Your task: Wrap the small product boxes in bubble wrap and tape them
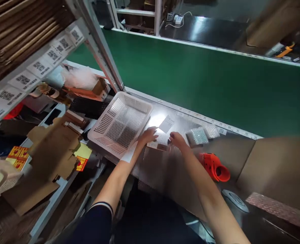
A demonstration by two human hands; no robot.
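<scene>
A small bubble-wrapped packet (pixel 162 139) lies on the metal tabletop between my hands. My left hand (pixel 148 135) rests at its left side, fingers apart. At the packet's right edge, my right hand (pixel 177 139) has its fingers curled together; what they pinch, if anything, is too small to make out. Just beyond the packet lies a white printed slip (pixel 166 124). To the right of my right hand sit a greenish bubble-wrapped packet (pixel 199 136) and a paler bubble-wrapped packet (pixel 211 131). A red tape dispenser (pixel 214 166) stands beside my right forearm.
A white perforated basket (pixel 95 135) stands left of my left hand, partly under that forearm. Behind the table runs a green conveyor belt (pixel 190 81). A metal post (pixel 102 44) and labelled shelf (pixel 38 69) rise at left. Cardboard (pixel 279 169) occupies the right.
</scene>
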